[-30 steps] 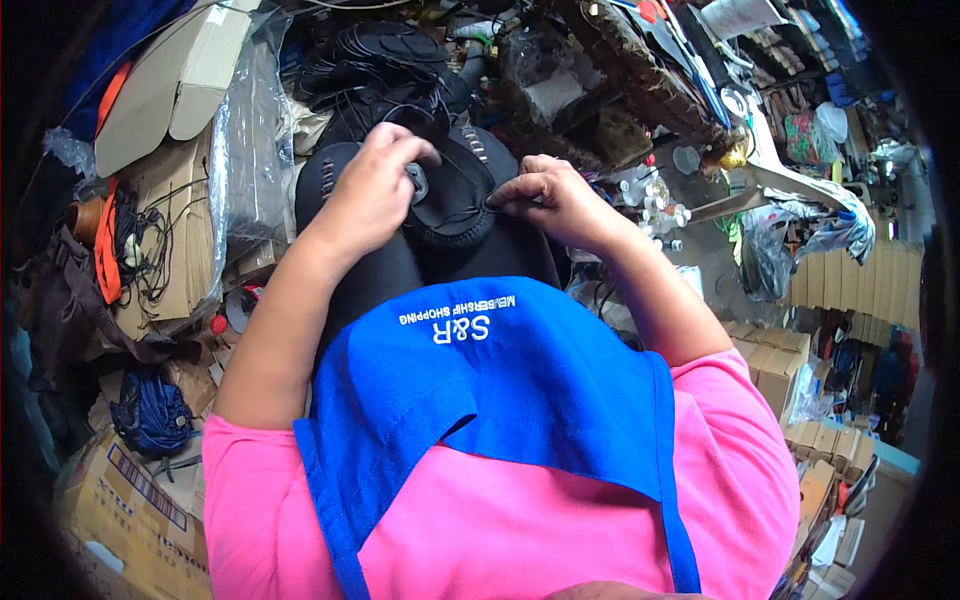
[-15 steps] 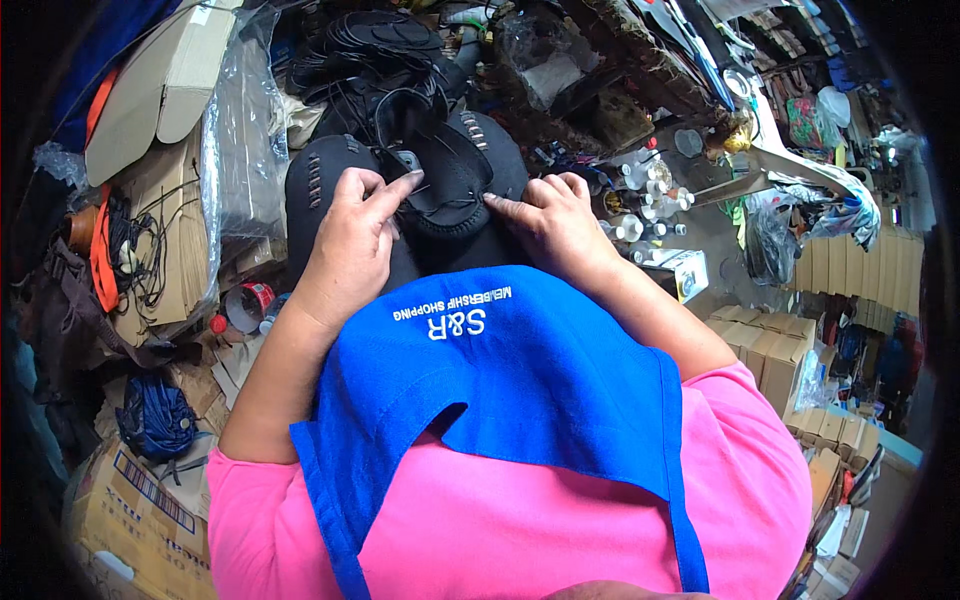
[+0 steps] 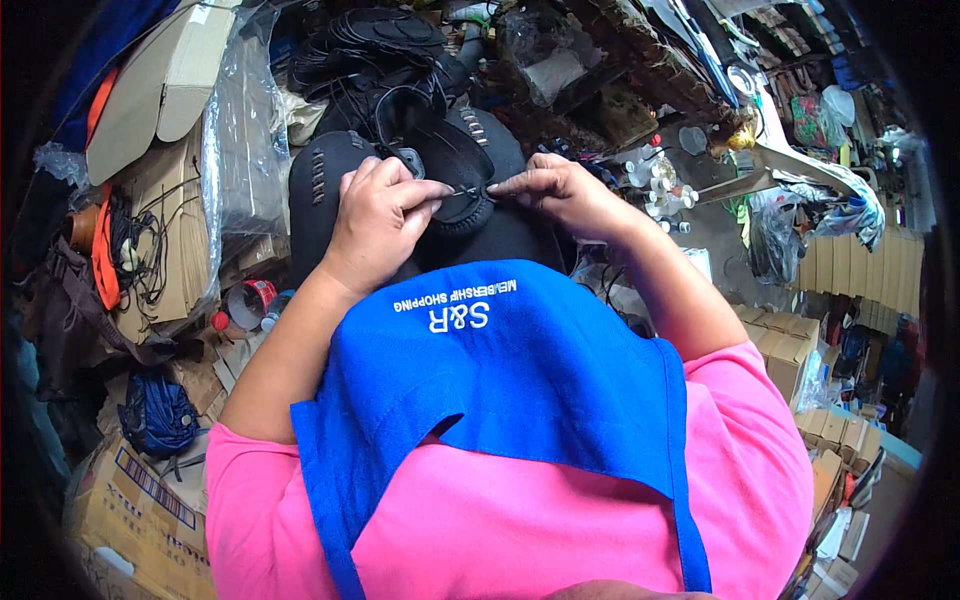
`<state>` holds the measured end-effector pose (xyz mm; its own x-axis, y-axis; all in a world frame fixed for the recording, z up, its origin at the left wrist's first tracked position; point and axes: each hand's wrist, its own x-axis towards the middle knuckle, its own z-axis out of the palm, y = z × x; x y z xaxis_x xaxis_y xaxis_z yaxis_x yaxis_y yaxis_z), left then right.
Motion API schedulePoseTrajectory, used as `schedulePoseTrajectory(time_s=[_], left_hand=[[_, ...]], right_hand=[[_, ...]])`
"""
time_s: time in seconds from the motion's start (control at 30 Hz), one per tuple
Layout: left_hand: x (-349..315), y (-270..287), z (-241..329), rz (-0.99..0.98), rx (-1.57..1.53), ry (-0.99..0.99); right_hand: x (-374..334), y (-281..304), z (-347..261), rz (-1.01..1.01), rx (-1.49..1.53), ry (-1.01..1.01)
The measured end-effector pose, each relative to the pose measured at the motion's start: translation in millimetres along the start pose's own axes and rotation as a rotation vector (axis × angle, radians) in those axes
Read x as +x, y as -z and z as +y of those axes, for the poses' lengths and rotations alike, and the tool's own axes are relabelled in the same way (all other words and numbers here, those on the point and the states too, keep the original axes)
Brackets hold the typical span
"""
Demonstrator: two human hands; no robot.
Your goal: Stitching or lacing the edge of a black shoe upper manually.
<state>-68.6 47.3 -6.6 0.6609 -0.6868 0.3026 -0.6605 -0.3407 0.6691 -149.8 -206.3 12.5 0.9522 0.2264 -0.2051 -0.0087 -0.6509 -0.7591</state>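
Left hand slid right since half a sec ago, fingertips now almost at right index. Going left to right: flattened cardboard and clear plastic off to side. Left thumb and index bunched close over near edge of black shoe-like piece, can't tell if clamped on anything. Piece sits over lap, between both hands. Right hand: index tip touching its right edge, can't tell if pinching. Small bottles beyond right hand.
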Motion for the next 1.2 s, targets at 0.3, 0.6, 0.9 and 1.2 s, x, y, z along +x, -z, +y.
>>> schedulePoseTrajectory(time_s=[0.3,0.6,0.9,1.2], left_hand=[[1.9,-6.4,-6.6,-0.045,0.071,0.013],[2.8,-9.7,-8.2,-0.04,0.091,0.004],[3.7,-7.8,-6.2,-0.069,0.093,0.015],[4.7,-6.8,-6.3,-0.086,0.043,0.015]], right_hand=[[20.2,18.7,5.2,-0.167,0.015,0.036],[23.2,21.2,5.5,-0.193,0.077,0.06],[23.8,21.8,8.2,-0.219,0.137,0.01],[23.3,20.9,8.9,-0.209,0.154,0.027]])
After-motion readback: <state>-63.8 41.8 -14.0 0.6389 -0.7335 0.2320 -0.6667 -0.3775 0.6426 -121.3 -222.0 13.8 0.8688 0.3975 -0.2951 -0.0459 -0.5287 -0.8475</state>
